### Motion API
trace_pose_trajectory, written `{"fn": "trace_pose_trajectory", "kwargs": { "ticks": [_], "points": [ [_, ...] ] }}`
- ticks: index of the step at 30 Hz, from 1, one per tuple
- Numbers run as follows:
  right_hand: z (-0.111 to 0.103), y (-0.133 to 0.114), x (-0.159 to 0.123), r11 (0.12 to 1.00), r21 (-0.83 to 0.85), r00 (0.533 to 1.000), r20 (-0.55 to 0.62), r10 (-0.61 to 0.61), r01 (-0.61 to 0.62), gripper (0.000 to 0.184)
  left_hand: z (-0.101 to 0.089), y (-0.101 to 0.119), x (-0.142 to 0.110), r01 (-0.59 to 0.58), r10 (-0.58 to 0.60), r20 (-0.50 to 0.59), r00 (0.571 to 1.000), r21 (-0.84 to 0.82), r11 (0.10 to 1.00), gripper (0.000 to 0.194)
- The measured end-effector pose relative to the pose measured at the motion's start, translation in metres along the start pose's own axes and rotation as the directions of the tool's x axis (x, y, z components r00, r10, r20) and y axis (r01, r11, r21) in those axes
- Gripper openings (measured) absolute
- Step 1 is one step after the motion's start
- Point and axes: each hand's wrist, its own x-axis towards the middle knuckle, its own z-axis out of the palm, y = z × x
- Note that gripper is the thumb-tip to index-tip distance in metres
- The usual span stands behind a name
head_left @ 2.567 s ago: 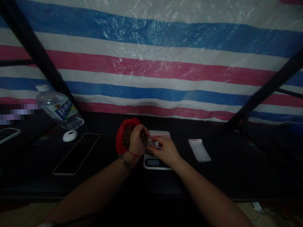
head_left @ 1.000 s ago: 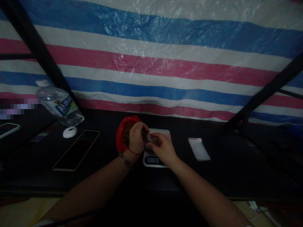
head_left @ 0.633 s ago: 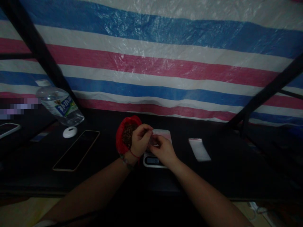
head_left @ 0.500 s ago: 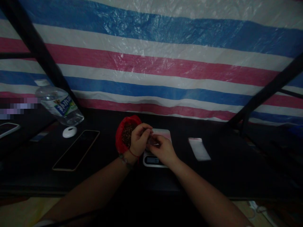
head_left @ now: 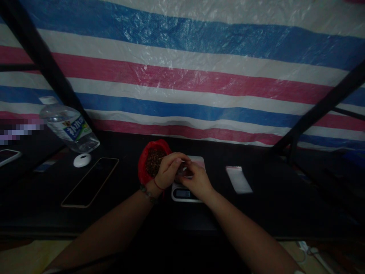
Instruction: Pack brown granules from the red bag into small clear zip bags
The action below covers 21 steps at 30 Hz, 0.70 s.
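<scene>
My right hand point(head_left: 196, 179) is curled, thumb and fingers round a small clear plastic bag point(head_left: 186, 172) above the kitchen scale point(head_left: 197, 160). Bent over the bag's top, my left hand point(head_left: 170, 167) has its fingers together; what they hold, if anything, is hidden. The white scale lies under both hands, its small display point(head_left: 183, 193) showing at the front. Close on the left stands a red bag point(head_left: 143, 167) with a rolled-open mouth, full of small brown seeds or nuts point(head_left: 154, 160); my left wrist passes over its near edge.
A flat pack of clear bags point(head_left: 238, 180) lies to the right on the black table point(head_left: 273, 205). Leftward are a phone point(head_left: 90, 182), a white earbud case point(head_left: 82, 160), a tilted plastic bottle point(head_left: 70, 125) and another phone point(head_left: 10, 156). Striped sheeting point(head_left: 182, 83) hangs behind, between dark bars.
My left hand has come slightly lower over the clear bag, fingers bent further across its top. My right hand stays over the scale. The whole view has shifted a little.
</scene>
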Motion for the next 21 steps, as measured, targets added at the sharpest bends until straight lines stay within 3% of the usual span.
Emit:
{"fn": "trace_pose_trajectory", "kwargs": {
  "ticks": [6,10,15,18,21],
  "points": [
    [-0.002,-0.005,0.000,0.994,-0.067,0.996,-0.028,0.088,-0.089,0.027,-0.004,0.002,-0.001,-0.025,0.037,0.134,0.990,-0.091,0.996,0.057],
    [-0.002,-0.005,0.000,0.995,-0.075,0.998,-0.004,0.060,-0.060,0.029,-0.004,0.004,-0.003,-0.020,0.035,0.174,0.984,-0.090,0.996,0.067],
    [-0.002,-0.002,0.000,1.000,0.022,0.999,-0.040,-0.003,0.004,0.035,-0.002,0.000,-0.003,0.007,-0.001,0.056,0.998,-0.095,0.995,0.069],
    [-0.002,0.000,0.000,0.998,0.055,0.993,-0.121,0.007,-0.001,0.034,-0.001,-0.001,0.001,0.000,0.000,0.001,1.000,-0.095,0.995,0.056],
    [-0.005,0.004,0.002,0.997,0.079,0.975,-0.223,0.023,-0.006,0.031,-0.001,0.002,0.007,0.012,-0.011,0.012,1.000,-0.039,0.999,0.043]
  ]
}}
